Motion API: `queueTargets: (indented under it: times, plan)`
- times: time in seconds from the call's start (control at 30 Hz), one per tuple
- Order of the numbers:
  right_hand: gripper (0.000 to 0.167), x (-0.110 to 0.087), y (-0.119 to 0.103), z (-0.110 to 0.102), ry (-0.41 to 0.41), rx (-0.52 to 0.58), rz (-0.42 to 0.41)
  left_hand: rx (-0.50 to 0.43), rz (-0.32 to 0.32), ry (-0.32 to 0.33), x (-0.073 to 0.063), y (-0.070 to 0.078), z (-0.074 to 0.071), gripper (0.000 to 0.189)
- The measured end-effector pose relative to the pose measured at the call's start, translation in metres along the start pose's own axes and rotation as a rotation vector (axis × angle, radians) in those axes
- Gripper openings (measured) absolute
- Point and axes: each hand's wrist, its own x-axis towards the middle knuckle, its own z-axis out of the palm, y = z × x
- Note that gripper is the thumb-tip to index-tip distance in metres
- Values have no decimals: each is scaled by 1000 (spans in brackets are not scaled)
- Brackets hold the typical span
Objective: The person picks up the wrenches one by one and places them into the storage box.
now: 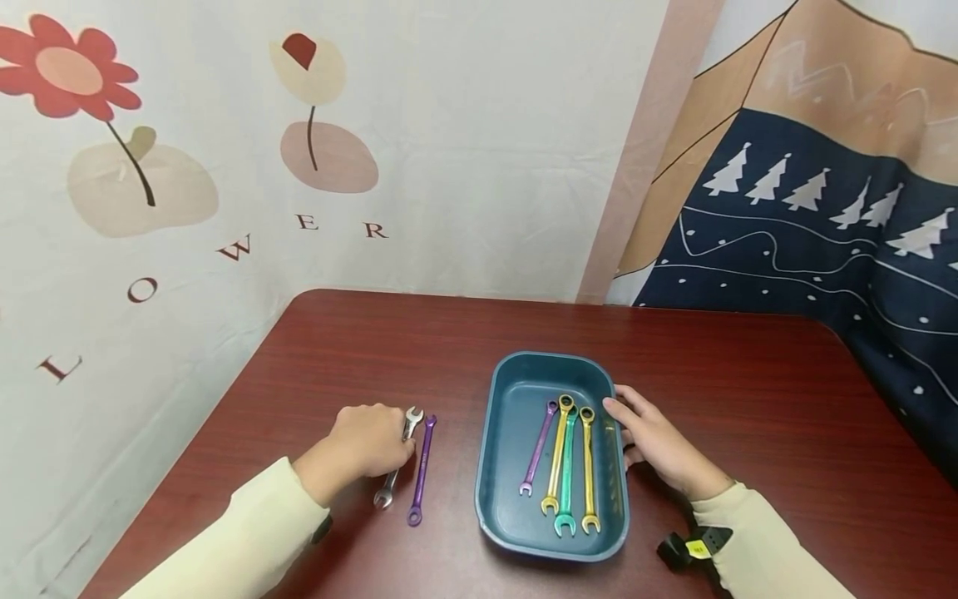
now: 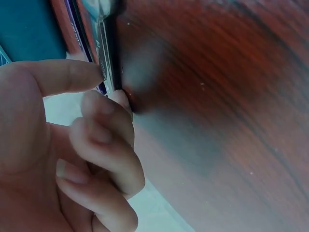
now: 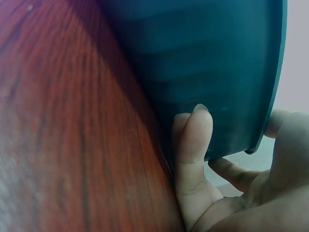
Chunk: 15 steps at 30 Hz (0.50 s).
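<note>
My left hand (image 1: 368, 441) pinches a silver combination wrench (image 1: 387, 489) at its middle, between thumb and forefinger; the other fingers curl loosely in the left wrist view. Beside it on the table lies a purple wrench (image 1: 422, 474). The right hand (image 1: 666, 445) holds the side of a blue-grey plastic tray (image 1: 487, 466), thumb over the rim and fingers against the outer wall (image 3: 207, 63). Inside the tray lie a small purple wrench (image 1: 537, 453), a yellow wrench (image 1: 556, 466), a green wrench (image 1: 567, 478) and another yellow wrench (image 1: 588, 474), roughly side by side.
The dark red wooden table (image 1: 718, 366) has its far edge against a hanging cloth (image 1: 479, 166) with printed flowers. A dark blue cloth with white trees (image 1: 808, 225) hangs at the right. A black strap device (image 1: 692, 547) sits on the right wrist.
</note>
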Motion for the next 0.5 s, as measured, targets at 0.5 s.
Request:
queueTargets:
  times: [0.5]
  plan:
    - [57,1,-3,2,22,-1,20,-47,-11,-24,5,-2,-4,31]
